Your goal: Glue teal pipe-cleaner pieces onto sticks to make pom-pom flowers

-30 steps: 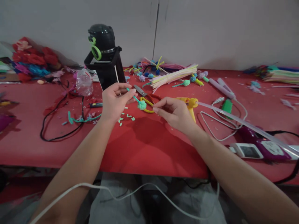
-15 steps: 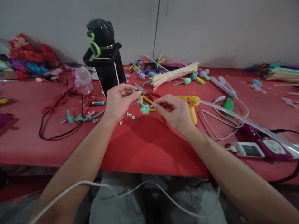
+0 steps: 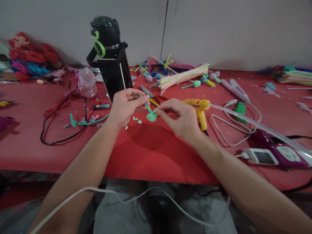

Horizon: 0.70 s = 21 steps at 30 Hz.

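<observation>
Thumb and fingers of my left hand (image 3: 128,105) pinch the thin turquoise stem of a pipe-cleaner flower (image 3: 151,116), whose fluffy light-green head hangs toward the right. My right hand (image 3: 181,117) has its fingertips pressed together at the head's right side. A small pale green piece seems to be between them, mostly hidden. Below and left of the flower, several short green pipe-cleaner bits (image 3: 139,122) lie on the red tabletop (image 3: 156,156). Scissors (image 3: 147,92) with red and yellow handles lie behind both hands, partly covered.
A yellow glue gun (image 3: 201,113) with a long clear glue stick (image 3: 253,122) is right of my right hand. Behind stand a black flask (image 3: 106,39) in a black holder and a pipe-cleaner bundle (image 3: 184,77). A purple power strip (image 3: 280,151) and cables lie at right.
My right hand has moved slightly left, bringing its fingertips from beside the flower to its head. The left hand still pinches the stem.
</observation>
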### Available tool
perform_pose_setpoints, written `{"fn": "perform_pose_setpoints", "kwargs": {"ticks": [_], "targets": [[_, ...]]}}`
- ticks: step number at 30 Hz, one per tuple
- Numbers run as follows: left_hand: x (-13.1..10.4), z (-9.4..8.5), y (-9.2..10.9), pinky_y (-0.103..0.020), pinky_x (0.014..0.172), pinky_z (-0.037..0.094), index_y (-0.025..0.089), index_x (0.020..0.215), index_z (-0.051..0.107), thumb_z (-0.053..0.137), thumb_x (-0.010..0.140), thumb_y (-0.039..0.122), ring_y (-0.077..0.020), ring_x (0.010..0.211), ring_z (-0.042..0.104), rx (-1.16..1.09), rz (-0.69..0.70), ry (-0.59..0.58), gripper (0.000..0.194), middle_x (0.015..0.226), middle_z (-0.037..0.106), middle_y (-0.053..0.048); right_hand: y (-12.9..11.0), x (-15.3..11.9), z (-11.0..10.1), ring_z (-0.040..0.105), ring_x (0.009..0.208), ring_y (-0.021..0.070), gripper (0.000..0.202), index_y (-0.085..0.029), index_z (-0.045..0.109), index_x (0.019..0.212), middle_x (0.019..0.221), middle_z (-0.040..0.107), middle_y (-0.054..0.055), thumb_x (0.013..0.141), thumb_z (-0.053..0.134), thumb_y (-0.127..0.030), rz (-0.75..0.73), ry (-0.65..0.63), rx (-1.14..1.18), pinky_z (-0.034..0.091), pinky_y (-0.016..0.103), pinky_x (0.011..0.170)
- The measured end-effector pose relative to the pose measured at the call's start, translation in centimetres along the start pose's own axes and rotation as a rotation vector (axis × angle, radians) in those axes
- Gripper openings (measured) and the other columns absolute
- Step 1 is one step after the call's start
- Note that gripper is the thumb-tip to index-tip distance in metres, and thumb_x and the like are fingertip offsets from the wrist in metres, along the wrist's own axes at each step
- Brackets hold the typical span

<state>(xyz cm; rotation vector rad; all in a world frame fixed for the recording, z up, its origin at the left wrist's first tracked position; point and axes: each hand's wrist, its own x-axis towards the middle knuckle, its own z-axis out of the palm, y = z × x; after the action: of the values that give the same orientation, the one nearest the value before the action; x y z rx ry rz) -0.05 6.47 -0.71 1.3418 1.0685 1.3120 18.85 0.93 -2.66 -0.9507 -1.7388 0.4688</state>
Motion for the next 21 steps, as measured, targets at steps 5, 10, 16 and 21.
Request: {"fn": "perform_pose_setpoints", "kwargs": {"ticks": [5, 10, 16, 21], "targets": [[0.1, -0.1, -0.2, -0.025, 0.062, 0.066, 0.017, 0.081, 0.074, 0.092, 0.068, 0.024, -0.0198, 0.077, 0.076, -0.018, -0.008, -0.022, 0.023, 0.080, 0.077, -0.005, -0.1, 0.1, -0.1, 0.069, 0.087, 0.0198, 0.009, -0.024, 0.071, 0.088, 0.093, 0.075, 0.005, 0.094, 0.065, -0.021, -0.066, -0.022, -0.057, 0.057, 0.035, 0.080], [0.1, 0.0, -0.2, -0.025, 0.063, 0.066, 0.017, 0.081, 0.073, 0.092, 0.070, 0.023, -0.0186, 0.075, 0.076, -0.014, -0.018, -0.014, 0.023, 0.079, 0.076, -0.005, 0.4, 0.0, -0.1, 0.069, 0.090, 0.0200, 0.012, -0.024, 0.072, 0.092, 0.096, 0.075, 0.005, 0.096, 0.062, -0.019, -0.157, -0.031, -0.058, 0.057, 0.036, 0.084], [0.2, -0.1, -0.4, -0.024, 0.063, 0.065, 0.017, 0.080, 0.074, 0.089, 0.072, 0.020, -0.0171, 0.075, 0.075, -0.051, 0.009, -0.020, 0.017, 0.079, 0.076, -0.005, 0.5, -0.1, 0.1, 0.070, 0.092, 0.0216, 0.014, -0.026, 0.074, 0.092, 0.098, 0.076, 0.006, 0.097, 0.062, -0.024, -0.176, -0.043, -0.091, 0.057, 0.039, 0.086], [0.4, -0.4, -0.6, -0.023, 0.064, 0.064, 0.017, 0.081, 0.074, 0.089, 0.072, 0.019, -0.0162, 0.075, 0.074, -0.089, -0.010, -0.010, 0.018, 0.080, 0.075, -0.005, 0.9, -0.2, 0.2, 0.069, 0.089, 0.0206, 0.015, -0.026, 0.077, 0.091, 0.098, 0.073, 0.007, 0.097, 0.063, -0.025, -0.192, -0.016, -0.053, 0.057, 0.038, 0.085]]}}
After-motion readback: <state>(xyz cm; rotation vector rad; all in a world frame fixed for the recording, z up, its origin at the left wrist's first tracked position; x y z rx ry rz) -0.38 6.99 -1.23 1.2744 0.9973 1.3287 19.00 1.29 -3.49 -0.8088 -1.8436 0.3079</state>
